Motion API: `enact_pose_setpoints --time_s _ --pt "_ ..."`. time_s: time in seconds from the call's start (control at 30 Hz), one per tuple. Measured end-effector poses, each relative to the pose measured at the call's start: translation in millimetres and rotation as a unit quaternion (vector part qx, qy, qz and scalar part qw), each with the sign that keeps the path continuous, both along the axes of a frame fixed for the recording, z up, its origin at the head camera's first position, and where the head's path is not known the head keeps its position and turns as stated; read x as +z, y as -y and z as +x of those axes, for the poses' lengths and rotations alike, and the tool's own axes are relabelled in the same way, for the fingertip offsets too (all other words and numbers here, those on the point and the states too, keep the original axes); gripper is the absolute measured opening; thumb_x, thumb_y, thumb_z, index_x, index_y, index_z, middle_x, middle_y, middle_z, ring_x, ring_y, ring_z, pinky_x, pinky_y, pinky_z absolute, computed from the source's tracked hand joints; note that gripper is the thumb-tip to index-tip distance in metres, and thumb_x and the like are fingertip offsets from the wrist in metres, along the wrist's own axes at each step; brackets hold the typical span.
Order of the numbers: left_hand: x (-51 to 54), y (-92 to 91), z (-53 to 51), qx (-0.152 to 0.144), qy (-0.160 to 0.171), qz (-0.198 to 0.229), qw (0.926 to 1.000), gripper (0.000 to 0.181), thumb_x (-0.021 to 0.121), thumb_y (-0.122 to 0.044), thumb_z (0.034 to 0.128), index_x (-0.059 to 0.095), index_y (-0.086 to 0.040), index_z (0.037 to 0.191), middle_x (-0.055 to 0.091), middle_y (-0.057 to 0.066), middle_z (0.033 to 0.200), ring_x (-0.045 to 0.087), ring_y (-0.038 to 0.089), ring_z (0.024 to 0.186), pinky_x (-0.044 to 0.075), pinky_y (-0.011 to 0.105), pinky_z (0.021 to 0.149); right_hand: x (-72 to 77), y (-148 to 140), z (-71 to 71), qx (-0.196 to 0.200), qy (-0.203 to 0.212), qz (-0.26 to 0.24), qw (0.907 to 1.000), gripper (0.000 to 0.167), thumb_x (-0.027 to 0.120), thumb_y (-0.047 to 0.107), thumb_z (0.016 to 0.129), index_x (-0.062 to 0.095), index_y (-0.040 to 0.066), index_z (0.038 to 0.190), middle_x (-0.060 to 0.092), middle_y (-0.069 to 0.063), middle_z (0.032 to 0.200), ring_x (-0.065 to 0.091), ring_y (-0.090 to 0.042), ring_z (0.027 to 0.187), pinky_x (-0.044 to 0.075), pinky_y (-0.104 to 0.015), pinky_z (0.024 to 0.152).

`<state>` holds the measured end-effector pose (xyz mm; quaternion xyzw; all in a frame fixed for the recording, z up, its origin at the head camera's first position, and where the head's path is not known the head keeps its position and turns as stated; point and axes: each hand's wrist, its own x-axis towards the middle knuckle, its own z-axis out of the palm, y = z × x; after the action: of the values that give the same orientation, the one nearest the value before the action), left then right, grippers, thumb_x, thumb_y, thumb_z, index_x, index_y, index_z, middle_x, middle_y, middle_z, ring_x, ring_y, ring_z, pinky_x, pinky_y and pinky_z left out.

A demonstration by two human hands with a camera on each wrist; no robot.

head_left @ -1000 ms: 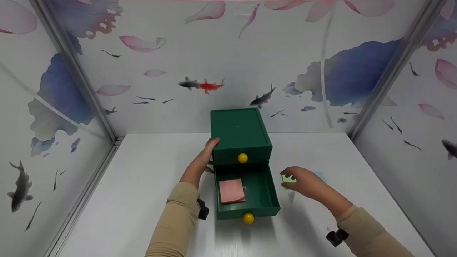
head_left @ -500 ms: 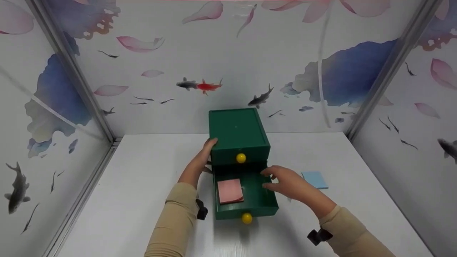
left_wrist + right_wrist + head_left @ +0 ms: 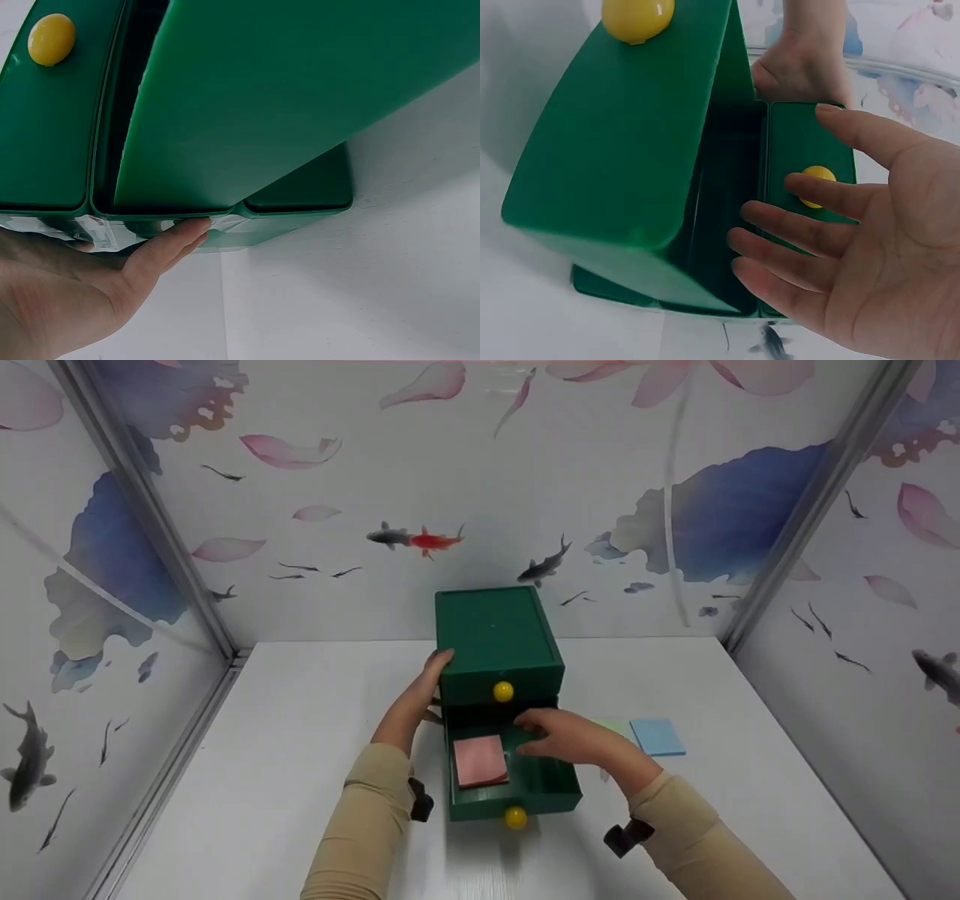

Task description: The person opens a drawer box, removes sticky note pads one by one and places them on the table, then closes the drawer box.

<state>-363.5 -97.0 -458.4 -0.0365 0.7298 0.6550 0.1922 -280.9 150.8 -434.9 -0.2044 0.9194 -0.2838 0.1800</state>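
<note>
1. The person's left hand (image 3: 412, 701) lay against the side of a green plastic drawer cabinet (image 3: 495, 630), at about 8 o'clock from its middle, with the thumb on the top edge. Its grip was extended along the wall, fingers fairly straight, pressing without wrapping round anything.

2. The right hand (image 3: 568, 735) was over a pulled-out green plastic drawer (image 3: 480, 808), its grip loosely spread and holding nothing. I could not tell whether the fingertips touched the drawer.

3. That drawer stuck out toward 6 o'clock, a round yellow knob (image 3: 515, 817) on its front. Above it sat a closed drawer with another round yellow knob (image 3: 503, 691).

4. Inside the pulled-out drawer, on its 9 o'clock side, lay a square pink paper pad (image 3: 480, 759). The right hand was near it, at roughly 2 o'clock.

5. On the white counter (image 3: 322, 780), at about 4 o'clock from the cabinet, lay a square light-blue paper pad (image 3: 658, 736). Near its 9 o'clock side was a pale green paper piece (image 3: 616, 727), partly hidden by the right wrist.
</note>
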Motion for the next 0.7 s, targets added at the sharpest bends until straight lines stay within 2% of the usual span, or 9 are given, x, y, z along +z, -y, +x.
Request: enact_pose_setpoints --time_s 0.2,0.47,0.7 --pt "-1.0 0.7 -0.8 0.002 0.001 0.0 1.0 0.088 0.038 -0.068 0.0894 -0.001 -0.028 0.158 0.014 0.021 0.156 0.03 0.053 0.129 0.037 0.067 0.095 -7.7 12.0 -12.7 -0.002 0.057 0.0 0.9984 0.044 0.061 0.032 0.097 0.055 0.008 0.134 0.057 -0.008 0.131 0.056 -0.024 0.11 0.044 -0.049 0.099" --pt "1.7 0.4 0.5 0.003 0.007 -0.003 1.0 0.088 0.037 -0.067 0.0899 -0.002 -0.028 0.158 0.011 0.023 0.156 0.03 0.053 0.13 0.037 0.067 0.095 -12.3 24.4 -22.3 -0.007 0.084 0.029 0.996 0.047 0.058 0.039 0.098 0.057 0.007 0.133 0.059 -0.008 0.127 0.055 -0.025 0.107 0.043 -0.05 0.099" --pt "-0.3 0.2 -0.5 0.0 0.006 -0.001 1.0 0.089 0.037 -0.068 0.09 -0.004 -0.027 0.158 0.009 0.023 0.157 0.029 0.053 0.131 0.036 0.067 0.096 -16.8 38.9 -22.7 -0.01 0.094 0.046 0.9945 0.05 0.059 0.043 0.097 0.059 0.007 0.131 0.061 -0.006 0.124 0.056 -0.023 0.102 0.045 -0.048 0.097"
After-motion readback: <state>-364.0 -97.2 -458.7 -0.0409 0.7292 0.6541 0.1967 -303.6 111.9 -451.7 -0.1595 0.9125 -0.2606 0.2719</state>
